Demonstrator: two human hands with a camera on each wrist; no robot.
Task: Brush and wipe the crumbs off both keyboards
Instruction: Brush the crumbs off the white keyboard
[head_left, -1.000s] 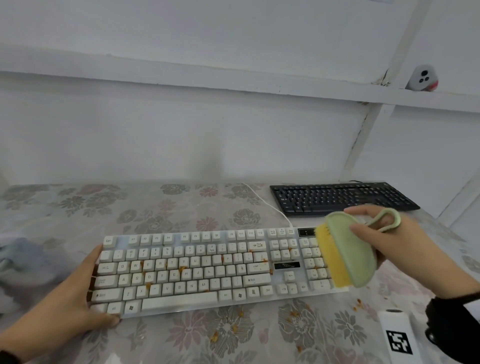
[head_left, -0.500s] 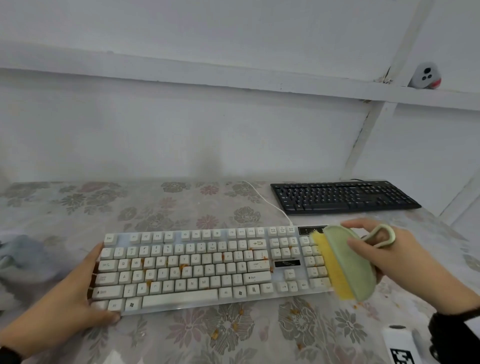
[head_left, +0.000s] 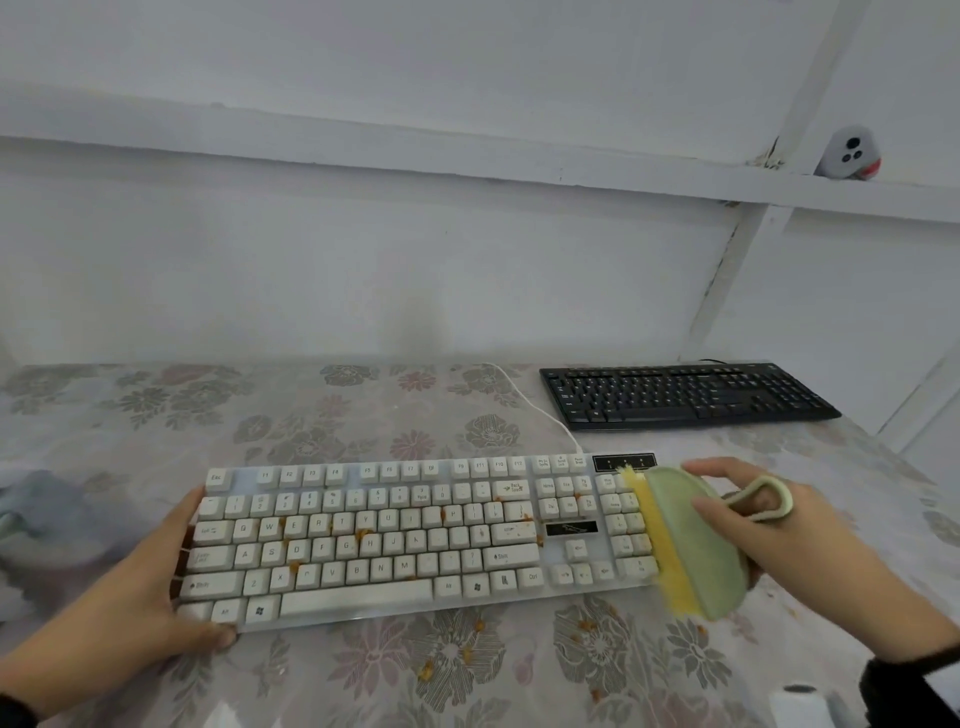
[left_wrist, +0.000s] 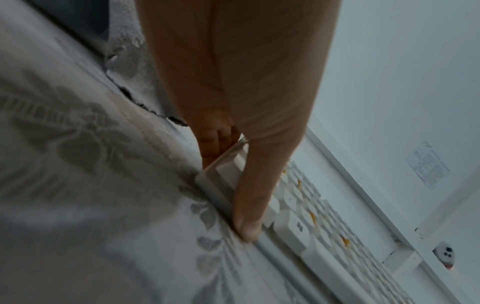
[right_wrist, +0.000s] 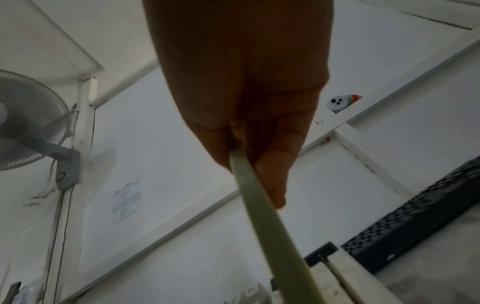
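Observation:
A white keyboard (head_left: 395, 535) with orange crumbs (head_left: 358, 534) among its keys lies in front of me on the flowered tablecloth. My left hand (head_left: 156, 597) grips its left end, thumb on the front corner (left_wrist: 246, 222), fingers along the side. My right hand (head_left: 769, 525) holds a green brush (head_left: 696, 545) with yellow bristles (head_left: 660, 551). The bristles rest on the number pad at the keyboard's right end. A black keyboard (head_left: 685, 395) lies further back on the right, also seen in the right wrist view (right_wrist: 420, 222).
Loose crumbs (head_left: 587, 626) are scattered on the tablecloth (head_left: 311, 415) in front of the white keyboard. A grey cloth (head_left: 36, 514) lies at the left edge. A white object (head_left: 805, 701) sits at the near right. The wall stands just behind the table.
The brush has come down and slightly left, from above the keyboard's right edge onto the number pad. The left hand has kept its hold on the left end.

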